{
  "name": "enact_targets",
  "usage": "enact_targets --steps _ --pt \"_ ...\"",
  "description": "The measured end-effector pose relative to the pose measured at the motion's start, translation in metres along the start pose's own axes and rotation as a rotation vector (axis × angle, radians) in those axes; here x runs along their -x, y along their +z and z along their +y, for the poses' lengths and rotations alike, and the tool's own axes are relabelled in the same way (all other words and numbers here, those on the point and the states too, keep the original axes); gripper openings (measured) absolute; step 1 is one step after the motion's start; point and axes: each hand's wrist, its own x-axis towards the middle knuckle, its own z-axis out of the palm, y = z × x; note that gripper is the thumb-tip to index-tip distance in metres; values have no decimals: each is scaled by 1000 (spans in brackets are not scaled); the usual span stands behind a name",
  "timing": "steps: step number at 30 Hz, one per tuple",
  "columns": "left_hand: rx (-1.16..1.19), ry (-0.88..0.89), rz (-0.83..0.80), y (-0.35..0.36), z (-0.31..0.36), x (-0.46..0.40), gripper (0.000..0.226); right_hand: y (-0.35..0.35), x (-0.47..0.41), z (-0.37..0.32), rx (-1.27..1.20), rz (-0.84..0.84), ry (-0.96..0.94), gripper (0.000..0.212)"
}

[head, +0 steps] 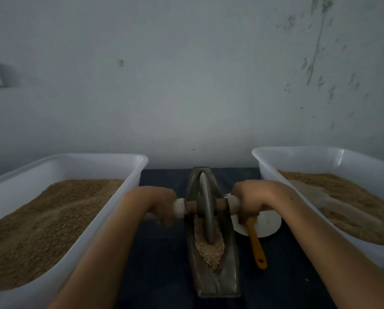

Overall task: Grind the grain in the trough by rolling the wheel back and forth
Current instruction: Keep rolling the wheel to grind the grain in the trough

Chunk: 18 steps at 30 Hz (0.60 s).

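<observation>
Narrow boat-shaped grey metal trough [217, 279], lengthwise, centre. Grey metal disc wheel [206, 210] upright in its groove, over pale crushed grain [208, 248]. Left hand [162, 206] and right hand [251, 201] each clasp an axle handle either side, apparently for even pressure.

You see a dull grey metal trough [217, 279] and wheel [207, 210], glossy white plastic tubs [110, 197], coarse grain [208, 248], dark matt cloth [159, 264]

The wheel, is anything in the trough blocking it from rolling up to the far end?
Nothing visible does. The wheel stands mid-trough, grain heaped at its near side. The far channel looks bare, though the wheel hides part. Both hands, left and right, hold the axle handles.
</observation>
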Motion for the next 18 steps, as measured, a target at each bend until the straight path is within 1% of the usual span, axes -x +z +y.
enact_targets --steps 3,5,8,10,11,13,15,18 --pt "19 18 -9 -1 0 1 18 -2 2 1 -59 -47 -28 34" --pt "27 13 16 0 -1 -2 20 -1 1 0 -24 -10 -23 34" --pt "22 -32 121 4 -3 -8 23 4 -6 0 13 154 -4 30" --pt "12 -80 242 7 -3 -14 36 7 -13 0 39 313 7 23" --pt "-14 -102 312 9 -3 -16 39 10 -16 0 50 392 13 20" --pt "-70 -134 448 12 0 -18 38 14 -21 -1 64 508 31 15" --pt "-94 -151 540 14 2 -19 34 18 -25 -2 64 567 37 10" --pt "-118 -155 559 15 3 -18 34 18 -25 -1 62 549 42 12"
